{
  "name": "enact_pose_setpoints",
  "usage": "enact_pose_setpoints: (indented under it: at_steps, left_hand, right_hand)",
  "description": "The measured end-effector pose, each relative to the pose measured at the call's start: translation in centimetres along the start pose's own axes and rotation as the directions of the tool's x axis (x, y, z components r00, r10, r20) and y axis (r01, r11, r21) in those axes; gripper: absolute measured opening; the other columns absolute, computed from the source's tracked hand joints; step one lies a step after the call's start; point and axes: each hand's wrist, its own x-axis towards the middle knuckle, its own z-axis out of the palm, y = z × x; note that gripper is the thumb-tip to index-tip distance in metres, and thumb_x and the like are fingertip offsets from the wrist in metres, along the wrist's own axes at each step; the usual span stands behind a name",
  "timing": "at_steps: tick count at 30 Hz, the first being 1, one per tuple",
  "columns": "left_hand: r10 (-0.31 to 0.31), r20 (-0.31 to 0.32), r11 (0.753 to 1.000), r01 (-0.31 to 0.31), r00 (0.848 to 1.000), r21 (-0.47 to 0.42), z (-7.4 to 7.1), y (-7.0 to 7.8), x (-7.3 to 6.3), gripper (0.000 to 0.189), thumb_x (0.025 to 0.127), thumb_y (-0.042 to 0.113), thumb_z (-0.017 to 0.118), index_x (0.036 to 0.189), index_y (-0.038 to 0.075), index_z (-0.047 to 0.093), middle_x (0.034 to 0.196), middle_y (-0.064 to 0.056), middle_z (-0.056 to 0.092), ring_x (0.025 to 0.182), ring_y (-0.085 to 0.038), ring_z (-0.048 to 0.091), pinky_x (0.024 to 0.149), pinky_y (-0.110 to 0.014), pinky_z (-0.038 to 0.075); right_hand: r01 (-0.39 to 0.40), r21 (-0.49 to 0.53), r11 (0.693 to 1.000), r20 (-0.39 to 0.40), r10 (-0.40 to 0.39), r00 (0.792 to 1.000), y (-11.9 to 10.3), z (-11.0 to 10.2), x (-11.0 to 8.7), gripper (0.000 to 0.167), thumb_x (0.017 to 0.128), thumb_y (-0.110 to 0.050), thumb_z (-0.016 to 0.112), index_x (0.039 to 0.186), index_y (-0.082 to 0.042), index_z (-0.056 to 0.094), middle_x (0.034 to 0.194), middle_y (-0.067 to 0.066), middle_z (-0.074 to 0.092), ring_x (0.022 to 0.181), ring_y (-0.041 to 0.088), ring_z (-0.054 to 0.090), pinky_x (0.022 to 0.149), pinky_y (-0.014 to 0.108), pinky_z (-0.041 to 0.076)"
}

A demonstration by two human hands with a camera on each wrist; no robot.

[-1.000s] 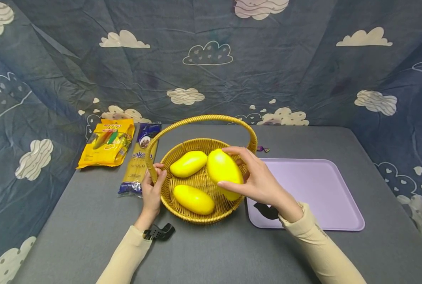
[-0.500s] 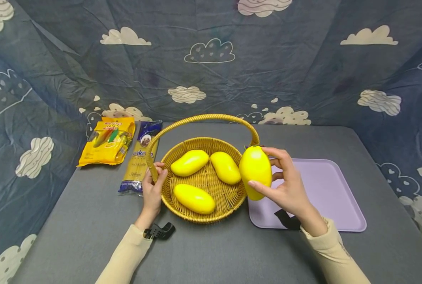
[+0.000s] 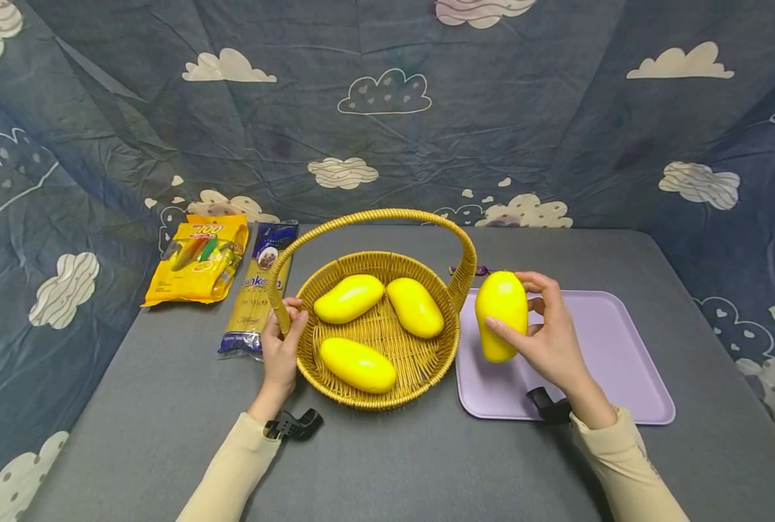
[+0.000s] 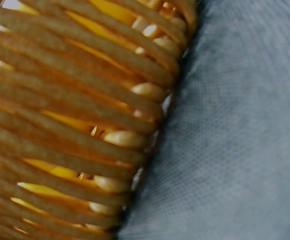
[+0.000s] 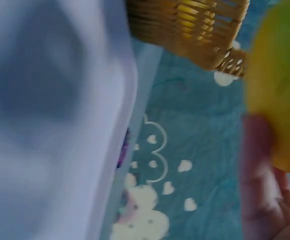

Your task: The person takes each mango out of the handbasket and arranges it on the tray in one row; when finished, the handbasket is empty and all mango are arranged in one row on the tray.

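Observation:
A yellow mango (image 3: 502, 308) is pinched upright between the thumb and fingers of my right hand (image 3: 552, 337), above the left part of the lilac tray (image 3: 615, 362). In the right wrist view that mango (image 5: 280, 90) is at the right edge, blurred. My left hand (image 3: 281, 344) grips the wicker basket (image 3: 377, 404) at its left rim, by the foot of the arched handle (image 3: 387, 214). Inside the basket lie three more mangoes, one at the back left (image 3: 349, 299), one at the back right (image 3: 416, 307) and one in front (image 3: 358, 365). The left wrist view shows only woven basket wall (image 4: 69, 110) and grey cloth.
Left of the basket lie a yellow snack bag (image 3: 198, 261) and a blue-and-gold pasta packet (image 3: 257, 290). A small purple wrapped candy (image 3: 481, 270) sits behind the tray. A cloud-patterned curtain (image 3: 387, 145) hangs behind the grey table (image 3: 387, 464).
My right hand has carried the mango from above the basket rightward to above the tray, uncovering the back-right mango. My left hand stays on the basket rim.

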Motion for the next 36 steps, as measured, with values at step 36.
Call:
enact_pose_setpoints:
  at_steps: [36]
  left_hand:
    - [0.007,-0.013,1.000,-0.006,1.000,0.013,0.0,0.0,0.0,0.020,0.091,-0.001,0.057,0.085,-0.013,0.044,0.109,-0.020,0.051,0.103,-0.024,0.046,0.091,-0.029,0.032]
  right_hand:
    - [-0.352,-0.341,0.872,0.291,0.454,0.842,3.5,1.5,0.5,0.086,0.076,-0.061,0.067,0.135,-0.008,0.034,0.110,0.023,0.051,0.089,0.033,0.053,0.066,0.039,0.041]
